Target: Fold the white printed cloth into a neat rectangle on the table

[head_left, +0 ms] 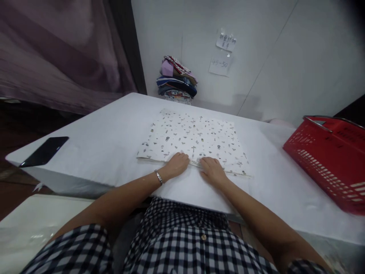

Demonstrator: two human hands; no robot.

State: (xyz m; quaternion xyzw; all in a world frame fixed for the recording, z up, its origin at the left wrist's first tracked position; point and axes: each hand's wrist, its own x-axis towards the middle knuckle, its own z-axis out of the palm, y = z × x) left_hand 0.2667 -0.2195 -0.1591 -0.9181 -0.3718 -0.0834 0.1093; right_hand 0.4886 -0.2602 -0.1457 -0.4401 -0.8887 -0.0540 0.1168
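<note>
A white cloth [191, 137] printed with small dark figures lies folded flat on the white table, its layered near edge facing me. My left hand [177, 164] is closed at the middle of that edge, fingertips over the top of the fabric. Just to its right, my right hand [213, 170] holds the same edge, with its fingers bent over the cloth and the thumb low in front. A narrow stretch of stacked layers shows between the two hands. The undersides of my fingers are hidden.
A black phone [45, 151] lies at the left end of the white table [99, 152]. On the right stands a red plastic basket [327, 160] with metal handles. Folded garments [177, 82] are piled against the wall at the back, near two paper notes [221, 64].
</note>
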